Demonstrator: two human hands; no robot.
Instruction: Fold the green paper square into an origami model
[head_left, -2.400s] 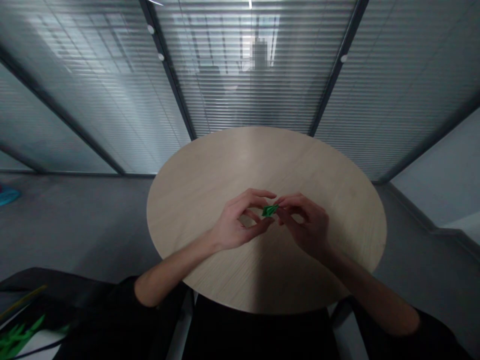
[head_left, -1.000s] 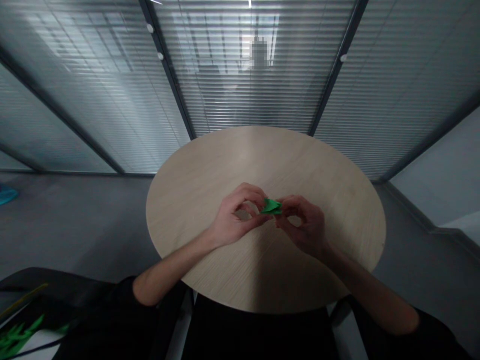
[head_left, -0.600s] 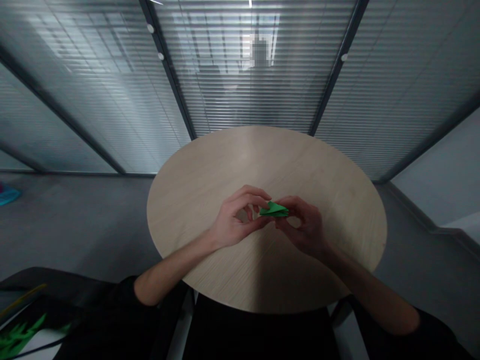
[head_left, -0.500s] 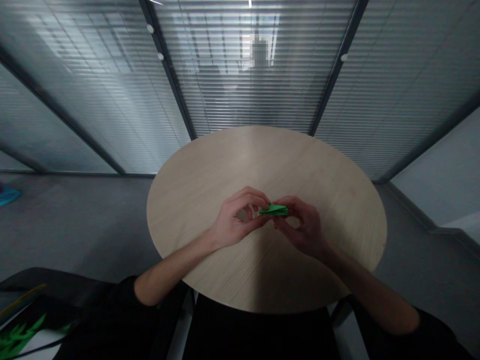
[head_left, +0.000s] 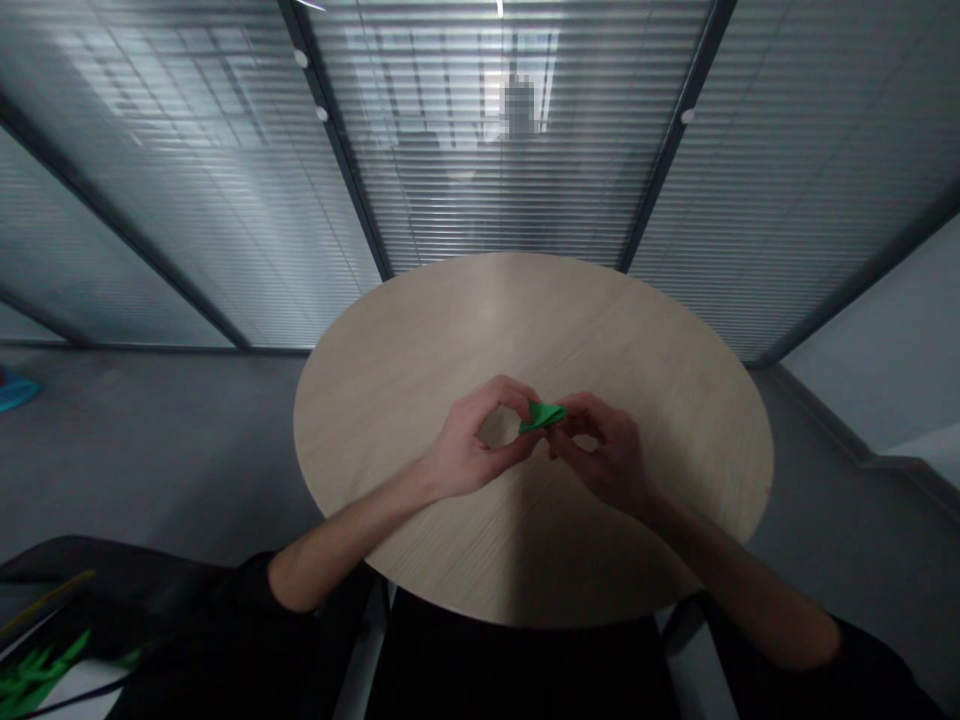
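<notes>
A small piece of folded green paper point(head_left: 543, 416) is pinched in the air above the round table, between the fingertips of both hands. My left hand point(head_left: 476, 440) holds its left end, with the fingers curved around a small gap. My right hand point(head_left: 604, 450) grips the right end. The fingers hide part of the fold. Neither hand appears to rest on the pale wood tabletop point(head_left: 525, 320).
Frosted glass partitions with blinds point(head_left: 480, 170) stand behind the table, and a blurred person shows through them. At lower left, green paper strips point(head_left: 37, 675) lie near a dark object. A teal object point(head_left: 11, 392) lies on the grey floor at far left.
The green paper has turned between my fingers, from a flat, level fold to a shorter, tilted shape. Both hands stay in about the same place.
</notes>
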